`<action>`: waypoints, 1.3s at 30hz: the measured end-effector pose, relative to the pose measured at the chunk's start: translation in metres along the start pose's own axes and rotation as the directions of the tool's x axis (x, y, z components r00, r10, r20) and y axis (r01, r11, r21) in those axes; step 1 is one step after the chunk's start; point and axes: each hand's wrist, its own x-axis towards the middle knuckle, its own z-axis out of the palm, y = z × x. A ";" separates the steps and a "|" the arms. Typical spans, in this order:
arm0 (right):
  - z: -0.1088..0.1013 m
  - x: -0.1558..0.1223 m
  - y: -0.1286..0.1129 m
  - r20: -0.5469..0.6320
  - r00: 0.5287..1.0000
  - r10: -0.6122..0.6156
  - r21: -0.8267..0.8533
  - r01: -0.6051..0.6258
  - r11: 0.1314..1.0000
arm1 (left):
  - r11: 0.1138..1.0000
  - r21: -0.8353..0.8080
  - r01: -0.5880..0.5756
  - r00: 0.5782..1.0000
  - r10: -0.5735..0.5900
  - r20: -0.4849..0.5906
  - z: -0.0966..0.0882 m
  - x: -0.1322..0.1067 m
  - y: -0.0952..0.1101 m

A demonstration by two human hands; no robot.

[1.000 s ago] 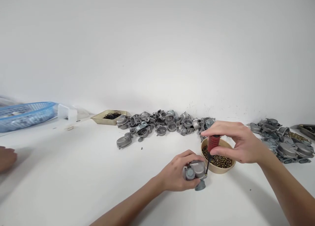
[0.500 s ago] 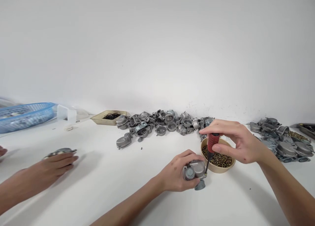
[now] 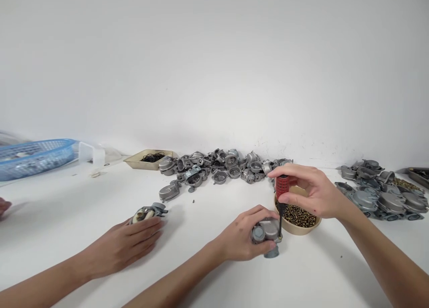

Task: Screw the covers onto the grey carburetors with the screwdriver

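Observation:
My left hand (image 3: 246,236) grips a grey metal carburetor (image 3: 271,229) on the white table, its rounded bowl cover facing up. In my right hand (image 3: 308,189) is a screwdriver (image 3: 283,189) with a red handle and dark shaft, held nearly upright. Its tip meets a small brass-coloured screw (image 3: 280,238) at the cover's right edge. Just behind the carburetor and under my right hand stands a beige bowl (image 3: 300,230) full of such screws.
A co-worker's hand (image 3: 134,243) holds another carburetor (image 3: 147,213) to the left. Metal housings (image 3: 219,177) are heaped along the wall, with more carburetors (image 3: 390,203) at right. A tray (image 3: 142,164) of black rings and a blue basket (image 3: 36,165) sit further left.
The screwdriver has come more upright, its handle shifting left with my right hand. My left hand stays put on the carburetor. The co-worker's hand has moved right with its carburetor.

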 end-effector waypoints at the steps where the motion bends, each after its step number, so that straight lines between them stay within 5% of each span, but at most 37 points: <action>1: 0.000 -0.001 -0.001 0.010 1.000 -0.006 0.044 0.005 0.999 | 1.000 0.008 0.016 1.000 -0.016 0.002 0.000 0.000 0.001; 7: -0.003 -0.004 -0.006 0.164 0.986 -0.002 0.297 -0.048 0.954 | 1.000 0.000 0.001 1.000 -0.001 -0.021 0.000 0.003 0.002; 13: -0.001 -0.001 -0.003 0.017 0.992 -0.127 -0.042 0.127 0.991 | 0.996 -0.012 -0.083 0.992 0.081 -0.096 0.006 0.003 -0.004; 18: -0.002 -0.002 -0.009 0.145 0.989 -0.041 0.187 0.013 0.982 | 1.000 -0.009 0.000 0.998 -0.001 -0.063 0.005 0.002 -0.003; 24: 0.001 0.000 -0.006 0.028 0.984 -0.174 -0.060 0.175 0.983 | 0.999 -0.038 -0.005 0.997 0.002 -0.080 0.005 0.003 -0.003; 29: -0.003 -0.001 -0.011 0.093 0.989 -0.113 0.069 0.107 0.992 | 1.000 -0.025 -0.016 0.997 0.014 -0.074 0.005 0.004 -0.002; 34: -0.009 -0.002 -0.005 0.042 0.988 -0.149 -0.159 0.154 0.975 | 0.998 -0.014 -0.058 0.995 0.057 -0.088 0.006 0.004 -0.004; 39: -0.011 -0.003 -0.013 0.152 0.984 -0.094 -0.016 0.097 0.995 | 0.998 -0.024 -0.058 0.996 0.056 -0.075 0.005 0.004 -0.002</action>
